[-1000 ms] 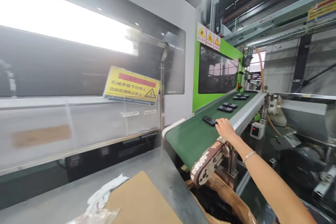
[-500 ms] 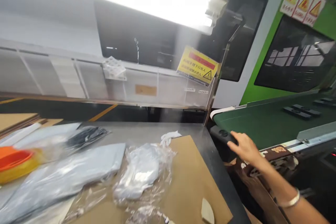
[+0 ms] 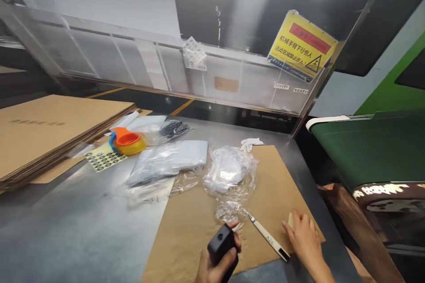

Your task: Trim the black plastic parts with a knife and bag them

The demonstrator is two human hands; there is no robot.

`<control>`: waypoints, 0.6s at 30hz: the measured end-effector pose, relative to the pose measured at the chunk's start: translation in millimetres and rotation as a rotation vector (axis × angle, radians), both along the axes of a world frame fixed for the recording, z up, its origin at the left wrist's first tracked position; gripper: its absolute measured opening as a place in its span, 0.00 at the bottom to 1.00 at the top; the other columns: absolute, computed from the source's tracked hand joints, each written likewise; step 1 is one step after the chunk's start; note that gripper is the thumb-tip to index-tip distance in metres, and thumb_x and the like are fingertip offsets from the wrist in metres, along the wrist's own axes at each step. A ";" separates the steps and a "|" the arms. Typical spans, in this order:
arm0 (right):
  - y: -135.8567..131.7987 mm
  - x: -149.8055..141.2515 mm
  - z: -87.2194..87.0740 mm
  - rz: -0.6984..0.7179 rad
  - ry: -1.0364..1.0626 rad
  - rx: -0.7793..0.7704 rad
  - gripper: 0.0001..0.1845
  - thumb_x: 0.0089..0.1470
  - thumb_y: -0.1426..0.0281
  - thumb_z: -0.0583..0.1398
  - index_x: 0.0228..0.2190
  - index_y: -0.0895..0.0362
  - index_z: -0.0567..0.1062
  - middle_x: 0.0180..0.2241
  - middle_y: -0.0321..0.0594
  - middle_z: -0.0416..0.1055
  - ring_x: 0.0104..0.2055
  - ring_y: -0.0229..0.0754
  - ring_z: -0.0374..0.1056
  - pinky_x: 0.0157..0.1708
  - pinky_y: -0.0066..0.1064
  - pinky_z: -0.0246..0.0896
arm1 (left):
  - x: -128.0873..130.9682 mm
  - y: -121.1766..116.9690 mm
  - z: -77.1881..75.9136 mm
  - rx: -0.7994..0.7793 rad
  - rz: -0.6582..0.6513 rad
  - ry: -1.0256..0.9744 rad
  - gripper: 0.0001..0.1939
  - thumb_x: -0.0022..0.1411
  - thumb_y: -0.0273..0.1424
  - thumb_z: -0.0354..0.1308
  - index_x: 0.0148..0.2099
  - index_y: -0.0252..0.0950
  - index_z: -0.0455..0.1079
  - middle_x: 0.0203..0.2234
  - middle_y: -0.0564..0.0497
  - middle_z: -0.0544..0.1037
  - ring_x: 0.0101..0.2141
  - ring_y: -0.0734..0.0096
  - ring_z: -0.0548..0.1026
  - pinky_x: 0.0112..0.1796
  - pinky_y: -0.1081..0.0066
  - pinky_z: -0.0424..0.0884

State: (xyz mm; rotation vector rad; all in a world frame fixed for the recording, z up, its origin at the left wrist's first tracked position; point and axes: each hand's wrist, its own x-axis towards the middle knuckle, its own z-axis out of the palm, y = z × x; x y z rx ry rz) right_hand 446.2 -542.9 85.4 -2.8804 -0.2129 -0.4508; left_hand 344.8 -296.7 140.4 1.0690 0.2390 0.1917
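Note:
My left hand is closed around a black plastic part with a small round hole in its end, held above the front of the cardboard sheet. At the sheet's right edge, my right hand has its fingers curled round a small pale wedge-shaped piece, mostly covered by them. Between the two hands lies a craft knife with a white handle marked A26 and a black end. Beyond it is crumpled clear plastic wrap with something whitish inside.
Bagged pale sheets, an orange and yellow tape dispenser and a sticker sheet lie left of centre. Stacked cardboard stands at far left. A white glove lies at the back. The green conveyor runs at right.
My right hand has moved from a black part at the conveyor end to the cardboard. My left hand has come into view holding a black part. The view has swung left and down.

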 end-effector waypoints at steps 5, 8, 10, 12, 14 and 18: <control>-8.5 4.2 1.8 0.116 0.125 0.083 0.21 0.52 0.62 0.51 0.39 0.61 0.75 0.30 0.47 0.68 0.34 0.49 0.70 0.34 0.39 0.67 | -15.9 9.5 -8.0 0.320 -0.142 -0.094 0.19 0.53 0.38 0.59 0.46 0.34 0.71 0.26 0.47 0.75 0.27 0.68 0.70 0.31 0.70 0.65; 18.8 -21.8 40.3 0.309 0.162 0.184 0.20 0.56 0.63 0.51 0.48 0.55 0.70 0.42 0.44 0.68 0.44 0.42 0.68 0.42 0.28 0.65 | -18.4 12.9 -9.1 0.470 -0.149 -0.151 0.17 0.55 0.34 0.56 0.47 0.36 0.70 0.26 0.47 0.75 0.28 0.66 0.72 0.34 0.68 0.65; 46.0 -43.8 72.4 0.596 0.149 0.313 0.23 0.57 0.66 0.52 0.54 0.53 0.62 0.50 0.46 0.63 0.51 0.44 0.63 0.47 0.31 0.63 | -17.2 15.0 -7.5 0.554 -0.184 -0.177 0.16 0.55 0.33 0.56 0.46 0.36 0.71 0.26 0.46 0.75 0.29 0.65 0.72 0.35 0.68 0.66; 73.8 -61.7 97.6 0.949 0.061 0.338 0.27 0.56 0.67 0.55 0.57 0.52 0.57 0.48 0.46 0.64 0.51 0.45 0.62 0.47 0.34 0.62 | -15.0 16.5 -5.6 0.593 -0.244 -0.213 0.13 0.55 0.34 0.55 0.42 0.36 0.73 0.27 0.46 0.75 0.29 0.64 0.72 0.34 0.68 0.66; 95.1 -71.8 109.5 1.096 0.008 0.311 0.28 0.56 0.66 0.57 0.57 0.51 0.58 0.44 0.45 0.67 0.46 0.43 0.64 0.45 0.33 0.64 | -14.0 17.6 -5.2 0.606 -0.273 -0.264 0.11 0.56 0.36 0.54 0.36 0.36 0.73 0.26 0.46 0.74 0.28 0.64 0.71 0.31 0.68 0.67; 109.4 -77.5 98.5 1.043 -0.075 0.351 0.23 0.60 0.65 0.49 0.56 0.55 0.59 0.42 0.50 0.66 0.41 0.45 0.64 0.39 0.39 0.66 | -19.7 19.3 -11.7 0.675 -0.239 -0.315 0.11 0.53 0.38 0.57 0.34 0.36 0.71 0.23 0.47 0.72 0.25 0.66 0.69 0.28 0.70 0.66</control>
